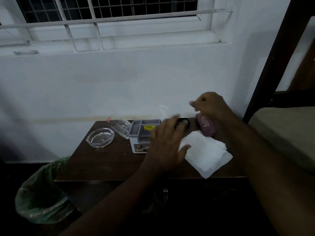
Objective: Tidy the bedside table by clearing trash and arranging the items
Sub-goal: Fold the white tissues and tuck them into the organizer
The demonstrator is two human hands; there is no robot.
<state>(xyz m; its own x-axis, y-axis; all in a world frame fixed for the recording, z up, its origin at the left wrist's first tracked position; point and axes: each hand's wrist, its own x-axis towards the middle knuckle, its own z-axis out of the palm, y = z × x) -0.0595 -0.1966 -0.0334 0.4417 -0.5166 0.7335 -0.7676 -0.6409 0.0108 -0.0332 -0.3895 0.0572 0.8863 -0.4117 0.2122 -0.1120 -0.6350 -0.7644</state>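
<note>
Dark wooden bedside table (109, 160) against a white wall, bed edge to the right. On the floor at its left corner, a bin with green liner (42, 193). White tissues (204, 154) spread at the table's right. Grey organiser (141, 133) mid-table, tilted drinking glass (119, 126) just left of it, glass ashtray (100, 137) further left. Right hand (213, 108) curled over a purple case (207, 126) near the wall; exact grip blurred. Left hand (167, 142) with fingers spread, hovering above the tissues, fingertips by a small dark object (185, 120).
</note>
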